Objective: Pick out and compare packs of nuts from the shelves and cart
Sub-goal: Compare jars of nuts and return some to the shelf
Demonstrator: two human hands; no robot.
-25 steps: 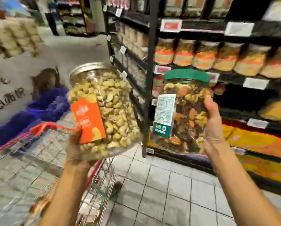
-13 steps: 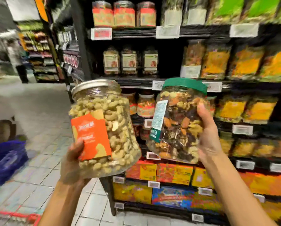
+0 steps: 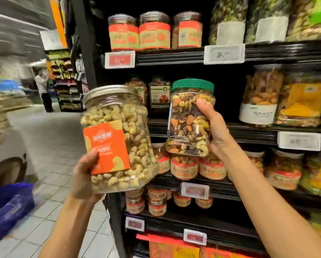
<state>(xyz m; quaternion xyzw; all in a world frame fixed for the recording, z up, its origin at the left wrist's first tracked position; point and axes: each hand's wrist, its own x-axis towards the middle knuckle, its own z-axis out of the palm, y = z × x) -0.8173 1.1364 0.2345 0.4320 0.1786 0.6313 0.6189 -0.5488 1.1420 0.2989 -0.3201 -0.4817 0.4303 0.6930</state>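
My left hand (image 3: 83, 175) grips a big clear jar of cashews (image 3: 135, 138) from below; the jar has a silver lid and an orange label and leans slightly right. My right hand (image 3: 214, 131) holds a smaller jar of mixed nuts (image 3: 187, 123) with a green lid, thumb on its front, fingers behind it. Both jars are raised side by side in front of the black shelves (image 3: 174, 56), the mixed nuts close to the middle shelf.
The shelves carry rows of red-labelled jars (image 3: 139, 33), bags of nuts (image 3: 304, 101) and price tags. A tiled aisle (image 3: 50, 146) runs on the left with a person (image 3: 44, 92) far back. A blue bag (image 3: 9, 209) sits low left.
The view has swung up and right, so the cart has dropped out of sight. Both jars stay in my hands; the mixed-nut jar has turned, its white label now edge-on.
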